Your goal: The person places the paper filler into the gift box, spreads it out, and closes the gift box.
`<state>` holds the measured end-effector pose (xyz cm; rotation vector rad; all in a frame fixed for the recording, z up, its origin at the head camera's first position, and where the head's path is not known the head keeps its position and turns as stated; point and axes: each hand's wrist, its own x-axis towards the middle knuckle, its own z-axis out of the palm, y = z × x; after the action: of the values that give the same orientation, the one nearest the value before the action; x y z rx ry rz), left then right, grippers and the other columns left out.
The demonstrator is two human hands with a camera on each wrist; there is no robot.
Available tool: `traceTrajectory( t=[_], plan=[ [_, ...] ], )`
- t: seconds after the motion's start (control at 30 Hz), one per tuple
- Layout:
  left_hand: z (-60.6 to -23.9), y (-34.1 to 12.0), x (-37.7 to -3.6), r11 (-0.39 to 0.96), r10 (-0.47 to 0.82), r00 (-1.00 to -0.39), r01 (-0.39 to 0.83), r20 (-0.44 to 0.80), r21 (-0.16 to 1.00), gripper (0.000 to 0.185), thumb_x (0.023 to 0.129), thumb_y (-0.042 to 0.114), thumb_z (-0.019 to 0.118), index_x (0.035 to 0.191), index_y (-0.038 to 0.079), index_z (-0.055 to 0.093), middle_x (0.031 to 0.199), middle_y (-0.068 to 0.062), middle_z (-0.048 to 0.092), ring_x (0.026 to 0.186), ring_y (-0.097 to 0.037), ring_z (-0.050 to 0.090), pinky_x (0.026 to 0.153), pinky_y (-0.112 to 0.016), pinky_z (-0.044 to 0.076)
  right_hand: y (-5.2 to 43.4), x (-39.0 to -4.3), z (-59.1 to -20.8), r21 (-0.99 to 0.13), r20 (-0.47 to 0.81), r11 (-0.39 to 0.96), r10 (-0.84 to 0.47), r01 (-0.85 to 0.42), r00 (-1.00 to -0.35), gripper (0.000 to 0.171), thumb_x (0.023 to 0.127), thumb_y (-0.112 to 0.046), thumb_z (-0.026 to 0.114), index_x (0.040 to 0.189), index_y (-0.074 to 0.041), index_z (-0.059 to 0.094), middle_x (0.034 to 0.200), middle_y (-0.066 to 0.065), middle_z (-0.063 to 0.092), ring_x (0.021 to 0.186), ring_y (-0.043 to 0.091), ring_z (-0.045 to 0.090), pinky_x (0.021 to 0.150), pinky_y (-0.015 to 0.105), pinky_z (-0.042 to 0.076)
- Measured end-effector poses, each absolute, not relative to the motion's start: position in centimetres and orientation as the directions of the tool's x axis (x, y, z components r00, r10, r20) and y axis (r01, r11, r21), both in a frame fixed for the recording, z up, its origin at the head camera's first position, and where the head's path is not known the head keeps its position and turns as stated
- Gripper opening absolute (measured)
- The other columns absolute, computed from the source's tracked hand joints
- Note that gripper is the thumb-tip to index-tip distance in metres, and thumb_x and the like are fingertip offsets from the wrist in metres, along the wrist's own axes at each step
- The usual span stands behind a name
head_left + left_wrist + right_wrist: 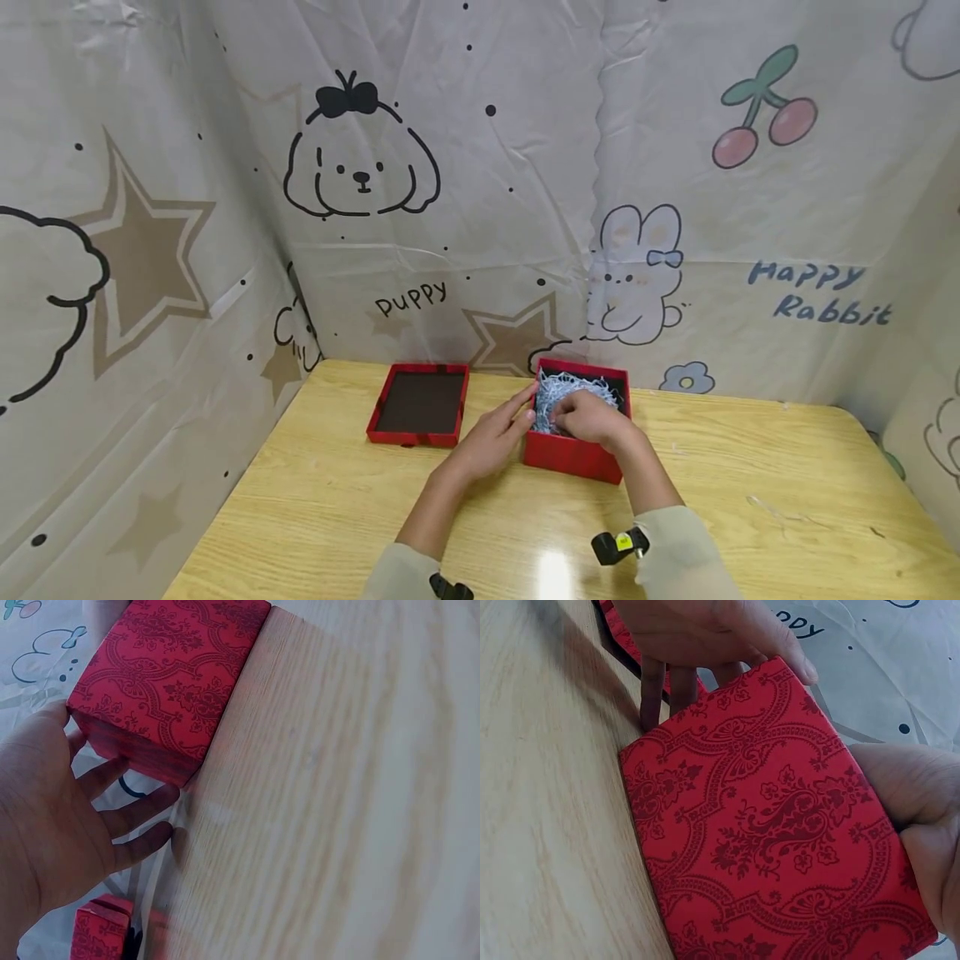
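A red patterned box stands open on the wooden table, filled with pale shredded paper. My left hand lies flat-fingered against the box's left wall; the left wrist view shows its fingers straight beside the red box. My right hand reaches over the near rim with its fingertips down in the paper, where they are hidden. In the right wrist view the right hand lies against the box's wall, with the left hand at the far corner.
The red lid lies upside down on the table to the left of the box, its corner also seen as the lid. Printed cloth walls close in the table on the left, back and right. Bare wood lies toward me.
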<state>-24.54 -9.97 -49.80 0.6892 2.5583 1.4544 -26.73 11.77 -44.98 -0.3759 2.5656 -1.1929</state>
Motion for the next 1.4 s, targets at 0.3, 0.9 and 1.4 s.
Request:
traceTrajectory(
  t=[0.3,0.9,1.4],
  plan=[
    [-49.9,-10.0,-24.5,0.444,0.436,-0.893,0.319,0.109,0.837,0.056,0.114,0.048,0.042,0.167,0.039,0.03,0.169,0.01,0.035,0.151,-0.024,0.041,0.123,-0.056,0.034,12.0,-26.1,-44.5,-0.795,-0.038,0.592,-0.267,-0.133,-0.963,0.025,0.102,0.005,0.05,0.109,0.004,0.073,0.095,0.015,0.068,0.075,0.021,0.066,0.066,0.029,0.053],
    [-46.0,-16.8,-25.0,0.498,0.287,-0.943,0.298,0.169,0.815,0.061,0.111,0.048,0.052,0.166,0.026,0.037,0.167,-0.005,0.042,0.144,-0.036,0.05,0.115,-0.058,0.044,12.6,-23.5,-41.6,-0.703,0.214,0.665,-0.142,-0.253,-0.966,0.022,0.103,-0.002,0.061,0.122,0.001,0.072,0.111,0.015,0.074,0.098,0.031,0.069,0.086,0.045,0.062],
    [-46.3,-25.3,-24.9,0.554,-0.092,-0.989,0.043,0.112,0.831,0.047,0.115,0.02,0.043,0.159,0.004,0.045,0.162,-0.021,0.046,0.144,-0.044,0.048,0.118,-0.059,0.04,4.2,-21.3,-44.3,-0.583,0.567,0.628,-0.14,-0.515,-0.812,0.026,0.095,0.001,0.073,0.12,0.005,0.073,0.109,0.015,0.074,0.095,0.028,0.071,0.084,0.046,0.061]
  ],
)
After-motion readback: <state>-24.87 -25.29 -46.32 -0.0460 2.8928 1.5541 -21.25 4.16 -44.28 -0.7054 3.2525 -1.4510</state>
